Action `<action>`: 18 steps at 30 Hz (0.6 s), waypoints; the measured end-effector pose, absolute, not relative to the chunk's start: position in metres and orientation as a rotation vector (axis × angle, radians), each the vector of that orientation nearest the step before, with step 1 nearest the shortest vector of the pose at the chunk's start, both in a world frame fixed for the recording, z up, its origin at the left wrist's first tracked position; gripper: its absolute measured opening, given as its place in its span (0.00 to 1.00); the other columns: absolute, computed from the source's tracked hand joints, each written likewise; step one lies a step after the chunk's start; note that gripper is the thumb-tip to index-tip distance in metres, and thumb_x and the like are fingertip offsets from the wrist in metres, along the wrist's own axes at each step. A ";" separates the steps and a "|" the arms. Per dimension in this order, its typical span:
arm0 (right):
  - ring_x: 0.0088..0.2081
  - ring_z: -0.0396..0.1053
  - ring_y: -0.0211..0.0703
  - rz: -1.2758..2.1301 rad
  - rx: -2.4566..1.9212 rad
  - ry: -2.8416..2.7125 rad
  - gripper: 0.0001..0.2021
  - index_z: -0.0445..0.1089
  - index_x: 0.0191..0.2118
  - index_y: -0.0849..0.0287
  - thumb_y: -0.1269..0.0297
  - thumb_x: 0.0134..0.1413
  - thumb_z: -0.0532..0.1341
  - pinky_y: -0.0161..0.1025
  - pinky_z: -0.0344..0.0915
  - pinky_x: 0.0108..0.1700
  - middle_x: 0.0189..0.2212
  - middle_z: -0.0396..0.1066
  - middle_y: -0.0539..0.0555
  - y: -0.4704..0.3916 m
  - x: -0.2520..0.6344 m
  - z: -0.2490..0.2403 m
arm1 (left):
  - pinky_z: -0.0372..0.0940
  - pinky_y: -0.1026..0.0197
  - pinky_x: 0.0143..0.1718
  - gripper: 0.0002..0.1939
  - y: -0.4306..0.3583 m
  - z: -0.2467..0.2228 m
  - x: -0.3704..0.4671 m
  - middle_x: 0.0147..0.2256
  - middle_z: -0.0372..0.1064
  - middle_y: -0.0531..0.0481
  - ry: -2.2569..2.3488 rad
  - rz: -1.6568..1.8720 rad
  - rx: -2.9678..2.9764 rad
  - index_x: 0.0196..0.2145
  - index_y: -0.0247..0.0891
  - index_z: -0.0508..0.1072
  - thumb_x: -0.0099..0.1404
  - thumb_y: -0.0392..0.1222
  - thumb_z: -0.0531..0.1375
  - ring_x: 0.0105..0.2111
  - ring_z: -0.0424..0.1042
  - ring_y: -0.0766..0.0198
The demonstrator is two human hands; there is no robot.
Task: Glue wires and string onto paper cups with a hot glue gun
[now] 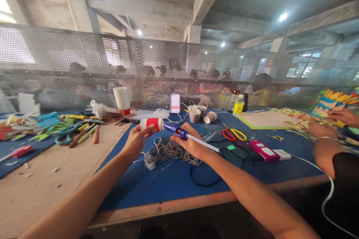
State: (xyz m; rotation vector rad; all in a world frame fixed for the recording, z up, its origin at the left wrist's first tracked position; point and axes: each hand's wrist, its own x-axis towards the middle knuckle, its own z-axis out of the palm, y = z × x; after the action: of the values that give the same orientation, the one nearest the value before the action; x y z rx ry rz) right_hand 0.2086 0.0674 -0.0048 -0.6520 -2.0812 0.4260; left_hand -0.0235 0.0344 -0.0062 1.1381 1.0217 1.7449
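Note:
My left hand [137, 139] is closed around a paper cup [153, 124] with a red band, held sideways above the table. In my right hand [192, 142] is a blue glue gun [175, 130], its nozzle pointing left at the cup's end. Whether the nozzle touches the cup I cannot tell. A white glue stick [204, 143] sticks out of the gun's back. Under my hands lies a tangled heap of grey cord [179, 151] on the blue table mat [134, 190].
Red and yellow scissors [234, 134] and a pink power strip [263, 150] lie to the right. Small cups [194, 113], a yellow bottle [238, 105] and a stack of paper cups [122, 99] stand behind. Knives and blue-handled scissors [65, 134] lie left. Another person's hands [322, 130] work at right.

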 end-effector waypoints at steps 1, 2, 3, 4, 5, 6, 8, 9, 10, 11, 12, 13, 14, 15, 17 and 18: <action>0.35 0.65 0.39 0.422 -0.653 -2.087 0.13 0.68 0.35 0.56 0.50 0.60 0.62 0.35 0.62 0.39 0.34 0.65 0.50 0.068 0.208 -0.006 | 0.64 0.58 0.42 0.16 0.034 -0.006 -0.023 0.33 0.78 0.47 1.025 1.745 1.144 0.34 0.36 0.79 0.51 0.47 0.72 0.34 0.74 0.60; 0.35 0.65 0.39 0.419 -0.657 -2.089 0.13 0.68 0.35 0.56 0.50 0.60 0.62 0.35 0.61 0.38 0.35 0.65 0.50 0.069 0.208 -0.007 | 0.64 0.58 0.42 0.16 0.034 -0.006 -0.023 0.34 0.78 0.47 1.028 1.745 1.150 0.34 0.36 0.79 0.51 0.48 0.72 0.35 0.74 0.60; 0.35 0.65 0.39 0.416 -0.662 -2.088 0.13 0.68 0.35 0.56 0.50 0.60 0.62 0.35 0.61 0.38 0.35 0.65 0.50 0.069 0.208 -0.007 | 0.64 0.58 0.42 0.16 0.034 -0.006 -0.023 0.34 0.79 0.47 1.030 1.743 1.155 0.34 0.36 0.79 0.51 0.48 0.72 0.35 0.74 0.59; 0.35 0.65 0.39 0.414 -0.668 -2.086 0.14 0.68 0.35 0.56 0.50 0.60 0.62 0.35 0.61 0.38 0.35 0.65 0.50 0.069 0.208 -0.008 | 0.64 0.58 0.42 0.16 0.034 -0.005 -0.023 0.34 0.79 0.47 1.030 1.739 1.159 0.34 0.36 0.79 0.51 0.49 0.72 0.36 0.74 0.59; 0.35 0.66 0.39 0.412 -0.673 -2.086 0.14 0.68 0.35 0.56 0.50 0.60 0.62 0.35 0.61 0.38 0.35 0.65 0.50 0.070 0.208 -0.009 | 0.64 0.58 0.42 0.17 0.033 -0.005 -0.022 0.34 0.79 0.47 1.030 1.737 1.161 0.34 0.36 0.79 0.51 0.49 0.72 0.36 0.75 0.58; 0.35 0.66 0.39 0.409 -0.675 -2.087 0.14 0.68 0.34 0.56 0.50 0.60 0.62 0.35 0.61 0.38 0.35 0.65 0.50 0.070 0.208 -0.009 | 0.64 0.58 0.42 0.17 0.033 -0.005 -0.022 0.34 0.79 0.47 1.029 1.736 1.161 0.34 0.37 0.79 0.51 0.49 0.72 0.36 0.75 0.58; 0.34 0.65 0.38 0.401 -0.675 -2.096 0.14 0.68 0.34 0.56 0.50 0.60 0.62 0.35 0.61 0.39 0.35 0.65 0.49 0.070 0.208 -0.010 | 0.64 0.58 0.42 0.17 0.033 -0.005 -0.022 0.34 0.79 0.47 1.029 1.739 1.154 0.34 0.37 0.79 0.50 0.49 0.73 0.36 0.75 0.58; 0.33 0.65 0.38 0.397 -0.676 -2.100 0.14 0.68 0.33 0.56 0.50 0.60 0.62 0.35 0.61 0.39 0.35 0.64 0.49 0.071 0.208 -0.010 | 0.64 0.58 0.42 0.17 0.033 -0.005 -0.022 0.34 0.79 0.47 1.029 1.741 1.152 0.34 0.37 0.79 0.50 0.49 0.73 0.36 0.74 0.58; 0.33 0.65 0.38 0.391 -0.679 -2.101 0.14 0.68 0.33 0.56 0.50 0.60 0.62 0.35 0.61 0.39 0.35 0.64 0.49 0.071 0.208 -0.010 | 0.64 0.58 0.42 0.16 0.033 -0.005 -0.022 0.34 0.79 0.48 1.029 1.743 1.151 0.34 0.37 0.79 0.51 0.49 0.72 0.36 0.74 0.59; 0.33 0.64 0.38 0.384 -0.685 -2.100 0.14 0.68 0.33 0.56 0.50 0.60 0.62 0.35 0.61 0.39 0.35 0.64 0.49 0.071 0.208 -0.010 | 0.64 0.59 0.42 0.16 0.033 -0.005 -0.022 0.34 0.79 0.48 1.029 1.742 1.151 0.34 0.37 0.79 0.51 0.48 0.72 0.36 0.74 0.59; 0.33 0.64 0.38 0.378 -0.692 -2.098 0.14 0.68 0.33 0.56 0.50 0.60 0.62 0.35 0.61 0.39 0.35 0.64 0.49 0.071 0.208 -0.010 | 0.64 0.59 0.42 0.15 0.033 -0.005 -0.022 0.34 0.79 0.48 1.029 1.741 1.151 0.35 0.37 0.79 0.52 0.48 0.72 0.35 0.74 0.59; 0.33 0.64 0.38 0.372 -0.699 -2.097 0.14 0.68 0.33 0.56 0.50 0.59 0.62 0.35 0.61 0.38 0.34 0.64 0.49 0.072 0.208 -0.010 | 0.64 0.59 0.42 0.15 0.033 -0.005 -0.022 0.34 0.79 0.49 1.030 1.741 1.152 0.35 0.38 0.79 0.52 0.48 0.72 0.35 0.74 0.60; 0.33 0.65 0.38 0.366 -0.706 -2.097 0.14 0.68 0.33 0.56 0.50 0.59 0.62 0.35 0.61 0.38 0.34 0.64 0.49 0.072 0.208 -0.011 | 0.64 0.59 0.41 0.15 0.033 -0.005 -0.022 0.34 0.79 0.49 1.031 1.740 1.153 0.35 0.37 0.79 0.52 0.48 0.72 0.35 0.74 0.59; 0.33 0.65 0.38 0.359 -0.710 -2.101 0.14 0.68 0.33 0.56 0.50 0.59 0.62 0.35 0.61 0.38 0.34 0.64 0.49 0.072 0.208 -0.011 | 0.64 0.59 0.41 0.15 0.033 -0.005 -0.022 0.34 0.79 0.48 1.034 1.740 1.155 0.35 0.37 0.79 0.52 0.48 0.72 0.35 0.74 0.59; 0.33 0.65 0.38 0.344 -0.713 -2.110 0.14 0.68 0.33 0.56 0.50 0.60 0.62 0.34 0.61 0.37 0.34 0.64 0.49 0.072 0.207 -0.011 | 0.64 0.59 0.39 0.16 0.032 -0.004 -0.021 0.34 0.78 0.48 1.043 1.741 1.160 0.34 0.37 0.78 0.52 0.49 0.72 0.35 0.74 0.58; 0.33 0.64 0.38 0.336 -0.712 -2.112 0.14 0.68 0.33 0.56 0.50 0.60 0.62 0.34 0.61 0.37 0.35 0.64 0.50 0.072 0.207 -0.011 | 0.64 0.59 0.39 0.17 0.032 -0.004 -0.021 0.34 0.78 0.47 1.048 1.741 1.165 0.34 0.37 0.78 0.51 0.50 0.72 0.35 0.74 0.58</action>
State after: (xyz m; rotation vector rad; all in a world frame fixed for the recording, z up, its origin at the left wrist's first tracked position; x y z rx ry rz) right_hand 0.2072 0.0718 -0.0107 -0.7120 -2.1122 0.3361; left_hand -0.0207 0.0318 -0.0037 1.1646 1.0476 1.7415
